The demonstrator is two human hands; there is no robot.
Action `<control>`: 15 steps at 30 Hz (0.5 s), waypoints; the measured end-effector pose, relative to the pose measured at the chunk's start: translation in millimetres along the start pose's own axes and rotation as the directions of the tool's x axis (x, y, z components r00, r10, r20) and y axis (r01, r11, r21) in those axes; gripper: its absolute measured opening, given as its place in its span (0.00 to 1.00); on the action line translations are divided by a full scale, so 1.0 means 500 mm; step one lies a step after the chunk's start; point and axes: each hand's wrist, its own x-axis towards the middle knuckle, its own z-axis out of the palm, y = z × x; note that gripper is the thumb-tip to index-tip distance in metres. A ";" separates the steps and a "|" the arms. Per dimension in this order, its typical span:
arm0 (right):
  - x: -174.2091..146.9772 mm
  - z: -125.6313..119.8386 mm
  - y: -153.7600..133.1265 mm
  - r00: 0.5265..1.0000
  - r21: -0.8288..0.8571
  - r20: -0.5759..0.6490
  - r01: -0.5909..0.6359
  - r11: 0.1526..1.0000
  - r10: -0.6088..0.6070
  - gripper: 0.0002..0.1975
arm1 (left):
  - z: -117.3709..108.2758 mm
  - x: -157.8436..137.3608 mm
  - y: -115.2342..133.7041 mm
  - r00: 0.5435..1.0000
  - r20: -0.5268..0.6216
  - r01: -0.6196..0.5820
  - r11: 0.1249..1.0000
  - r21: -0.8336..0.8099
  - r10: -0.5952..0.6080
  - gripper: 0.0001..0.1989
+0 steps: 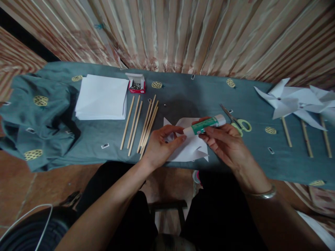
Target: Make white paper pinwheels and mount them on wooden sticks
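Note:
A green and white glue stick (206, 125) is held between both hands above the table, tilted with its right end higher. My right hand (225, 141) grips its green barrel. The fingers of my left hand (163, 143) pinch the white left end. Under the hands lies a cut and folded white paper pinwheel (188, 150), partly hidden by them. Green-handled scissors (238, 122) rest on the cloth just beyond my right hand. A small metal pin (165, 105) lies on the cloth beyond my left hand.
Several wooden sticks (134, 122) lie left of my left hand. Behind them are a stack of white paper (102, 97) and an open red box of pins (137, 87). Finished pinwheels on sticks (280, 99) lie at the right. Bunched green cloth (47, 115) covers the left end.

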 end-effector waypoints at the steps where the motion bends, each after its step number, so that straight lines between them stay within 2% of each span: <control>1: 0.001 0.000 0.000 1.000 0.002 0.002 0.001 1.000 -0.001 0.14 | 0.000 0.001 -0.001 1.000 -0.001 0.002 1.000 -0.002 -0.002 0.10; 8: 0.006 0.000 0.000 1.000 -0.048 -0.002 0.007 0.999 -0.007 0.13 | -0.003 0.005 0.002 1.000 0.012 0.007 1.000 0.016 -0.007 0.09; 15: 0.006 0.001 0.000 0.999 -0.001 -0.038 -0.005 1.000 0.005 0.12 | -0.003 0.005 0.001 1.000 0.016 0.014 1.000 -0.015 -0.014 0.09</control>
